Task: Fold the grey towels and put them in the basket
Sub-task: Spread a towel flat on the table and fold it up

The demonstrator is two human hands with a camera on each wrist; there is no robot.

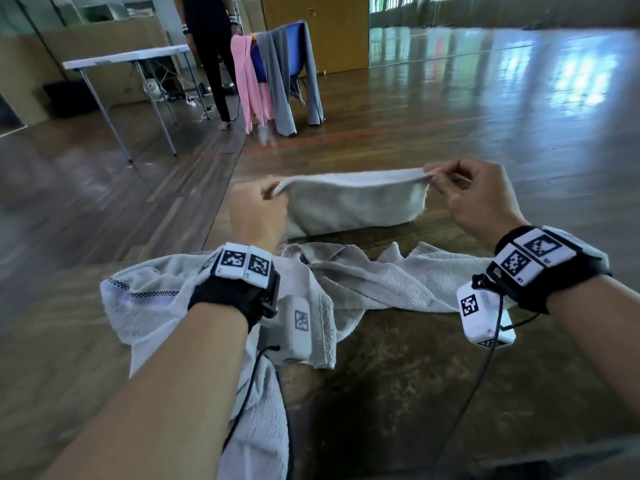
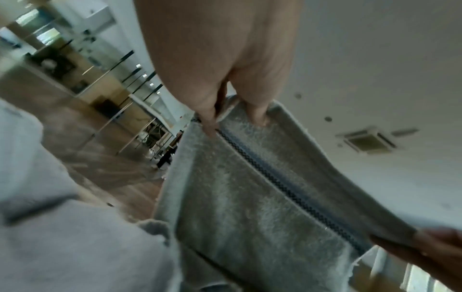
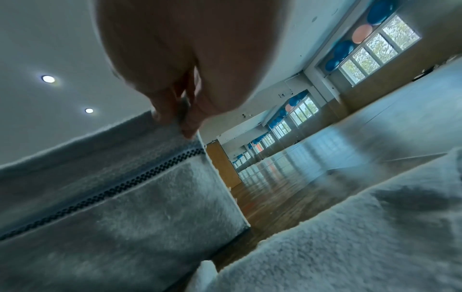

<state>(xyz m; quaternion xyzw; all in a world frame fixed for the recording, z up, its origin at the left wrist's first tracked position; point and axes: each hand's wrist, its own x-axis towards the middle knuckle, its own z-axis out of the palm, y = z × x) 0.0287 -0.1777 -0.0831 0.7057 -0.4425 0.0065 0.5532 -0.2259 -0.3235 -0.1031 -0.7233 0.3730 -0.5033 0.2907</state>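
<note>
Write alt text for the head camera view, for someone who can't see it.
Both hands, left hand and right hand, pinch the top corners of a grey towel, stretched between them above a wooden table. More grey towels lie crumpled nearer the person.

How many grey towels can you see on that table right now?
2 that I can tell apart. One towel is held up by its top corners between the left hand and right hand. A crumpled towel lies nearer; that heap may be more than one.
</note>
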